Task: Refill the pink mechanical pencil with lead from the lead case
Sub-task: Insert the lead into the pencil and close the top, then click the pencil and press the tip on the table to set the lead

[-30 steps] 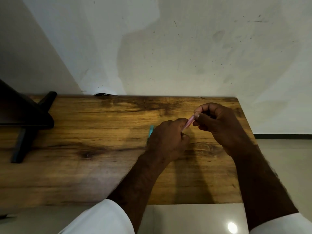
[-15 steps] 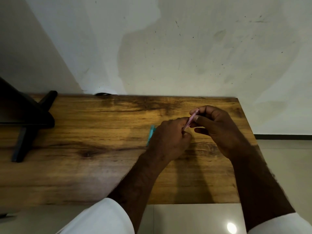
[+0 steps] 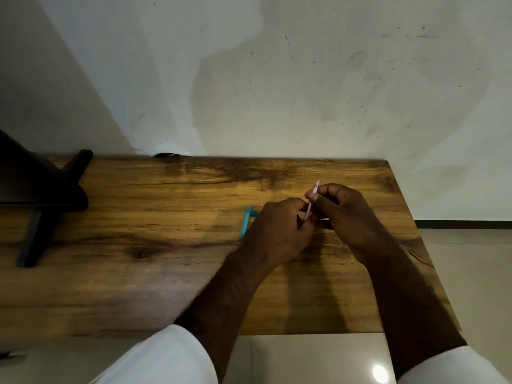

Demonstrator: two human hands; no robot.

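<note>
- The black stand fills the far-left part of the table.
- Bare wood runs from the stand to the teal lead case, open from the near edge.
- The lead case lies just beside the left hand, partly hidden by it.
- The left hand and right hand meet right of centre, both gripping the pink pencil.
- The wall closes the far edge.

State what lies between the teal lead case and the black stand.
Only bare table, as the head view shows, from lead case to black stand.
</note>
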